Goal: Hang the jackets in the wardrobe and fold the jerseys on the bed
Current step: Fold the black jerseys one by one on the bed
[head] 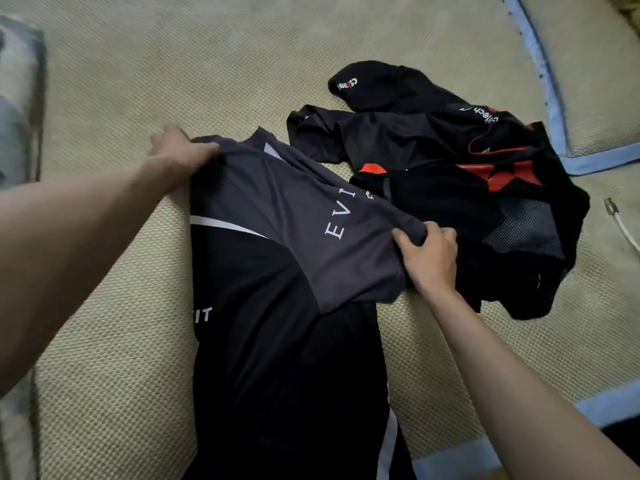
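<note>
You are folding the grey-and-black jersey (287,271), which lies lengthwise on the woven mat of the bed (114,341), its hem toward the near edge. Your left hand (180,150) is closed on the far corner of the folded grey panel; your right hand (429,258) pinches that panel's near corner. Both grips hold fabric only at its edge.

The pile of dark jerseys (450,188) lies just beside the right hand and touches the jersey's right side.

Risks from here:
- Uneven tension between the two hands is likely to skew the fold line.
- A pull toward the right could drag the pile or catch its red cord (498,148).
- Releasing one corner early would probably let the thin fabric slump and crease.
</note>
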